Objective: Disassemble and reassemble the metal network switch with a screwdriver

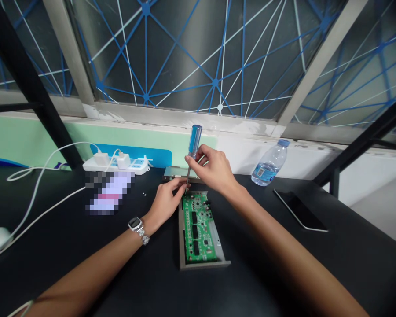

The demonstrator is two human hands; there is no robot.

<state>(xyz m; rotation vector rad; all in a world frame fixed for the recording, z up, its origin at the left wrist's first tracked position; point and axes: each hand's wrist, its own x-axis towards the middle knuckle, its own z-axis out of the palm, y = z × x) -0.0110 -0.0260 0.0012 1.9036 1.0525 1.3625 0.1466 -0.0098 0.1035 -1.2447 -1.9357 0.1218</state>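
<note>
My right hand (213, 168) pinches a screwdriver (194, 141) with a clear blue handle, just below the handle. The screwdriver stands nearly upright, its thin shaft leaning down to the far left corner of a green circuit board (199, 224). That board sits in a shallow grey metal case (204, 265) on the desk. Around the lower end of the shaft, my left hand (168, 198) has its thumb and fingers closed together at the case's far corner. The fingers hide the screwdriver's tip, and I cannot make out what they grip. A silver watch is on my left wrist.
Behind the case lies a flat metal piece (174, 173). Two tiny metal bits (144, 194) rest to the left. A white power strip (138, 166) with plugs and cables stands at the back left. On the right are a water bottle (269, 167) and a phone (300, 210).
</note>
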